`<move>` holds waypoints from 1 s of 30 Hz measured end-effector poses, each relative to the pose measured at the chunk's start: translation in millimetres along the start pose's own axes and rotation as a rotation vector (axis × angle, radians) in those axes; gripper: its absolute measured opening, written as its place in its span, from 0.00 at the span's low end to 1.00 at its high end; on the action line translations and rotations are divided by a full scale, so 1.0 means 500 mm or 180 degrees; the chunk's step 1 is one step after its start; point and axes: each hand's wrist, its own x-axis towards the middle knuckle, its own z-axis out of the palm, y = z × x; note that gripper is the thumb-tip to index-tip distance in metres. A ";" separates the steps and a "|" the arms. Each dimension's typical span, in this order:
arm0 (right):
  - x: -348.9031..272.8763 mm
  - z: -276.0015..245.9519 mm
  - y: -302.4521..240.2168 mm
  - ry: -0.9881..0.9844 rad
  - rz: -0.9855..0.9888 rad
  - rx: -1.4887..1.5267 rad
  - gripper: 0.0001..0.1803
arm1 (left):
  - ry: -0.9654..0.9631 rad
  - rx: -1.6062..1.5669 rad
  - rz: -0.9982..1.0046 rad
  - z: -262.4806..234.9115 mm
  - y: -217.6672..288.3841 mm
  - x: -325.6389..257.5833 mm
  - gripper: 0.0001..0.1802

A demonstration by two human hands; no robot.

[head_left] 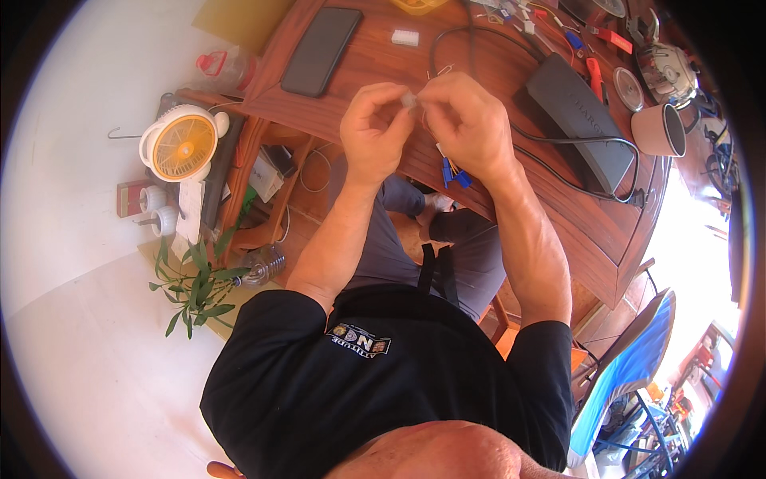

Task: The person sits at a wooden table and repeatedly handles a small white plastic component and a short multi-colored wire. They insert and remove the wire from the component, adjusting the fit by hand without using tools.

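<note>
Over the near edge of the wooden table, my left hand (pixel 375 128) is closed, pinching a small pale, translucent piece (pixel 408 100) between thumb and forefinger. Right beside it my right hand (pixel 471 124) is closed too, its fingertips pinched up against that piece. Thin wires with blue connectors (pixel 455 173) hang below the right hand, and a few fine wire ends (pixel 441 72) stick up above its knuckles. The fingers hide most of what is between them. I cannot make out whether the pale piece and the wires are joined.
A black phone (pixel 321 52) and a white connector block (pixel 405 37) lie on the table (pixel 375 60). To the right are a black charger (pixel 576 124) with its cable, a cup (pixel 659 130) and red-handled tools (pixel 595 77). An orange-and-white fan (pixel 183 147) stands left, above a plant (pixel 199 283).
</note>
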 end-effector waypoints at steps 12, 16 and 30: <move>0.002 -0.003 -0.002 0.0025 -0.0049 -0.0081 0.07 | -0.0028 0.0021 -0.0079 0.002 0.000 0.001 0.16; 0.003 -0.012 0.000 -0.0092 0.0147 0.0047 0.07 | -0.0142 0.0112 0.0038 0.001 -0.002 0.001 0.16; 0.001 0.004 0.005 0.0076 -0.0335 -0.0424 0.07 | -0.0039 -0.0107 -0.0295 0.010 0.012 0.000 0.14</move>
